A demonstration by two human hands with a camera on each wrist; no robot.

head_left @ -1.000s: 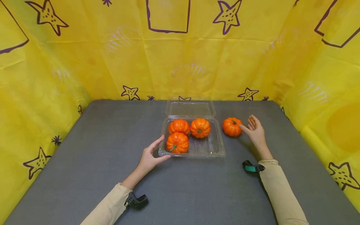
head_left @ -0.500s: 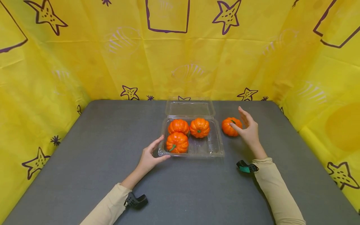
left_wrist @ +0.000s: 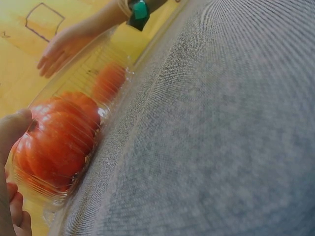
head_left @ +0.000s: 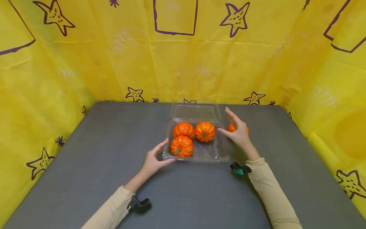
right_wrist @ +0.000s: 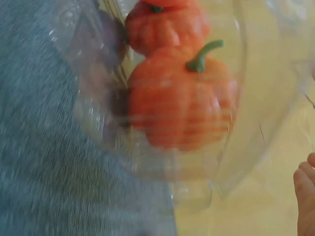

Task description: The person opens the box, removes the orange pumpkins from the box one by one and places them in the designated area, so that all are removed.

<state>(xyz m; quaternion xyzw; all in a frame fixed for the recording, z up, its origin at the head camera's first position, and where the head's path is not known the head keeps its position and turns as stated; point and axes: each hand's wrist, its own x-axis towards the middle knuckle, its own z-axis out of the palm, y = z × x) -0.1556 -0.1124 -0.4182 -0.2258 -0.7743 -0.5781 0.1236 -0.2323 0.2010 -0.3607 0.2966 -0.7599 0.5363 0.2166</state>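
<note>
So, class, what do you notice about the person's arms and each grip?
The left sleeve and right sleeve are long and beige. Black devices, dotted with holes, sit at the left wrist and right wrist; the right one has a green patch. The left grip and right grip are ungloved.

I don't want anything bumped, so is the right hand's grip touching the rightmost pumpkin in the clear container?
Apart. The head view shows a narrow gap between the right hand's grip and that pumpkin; the thumb stops short.
</note>
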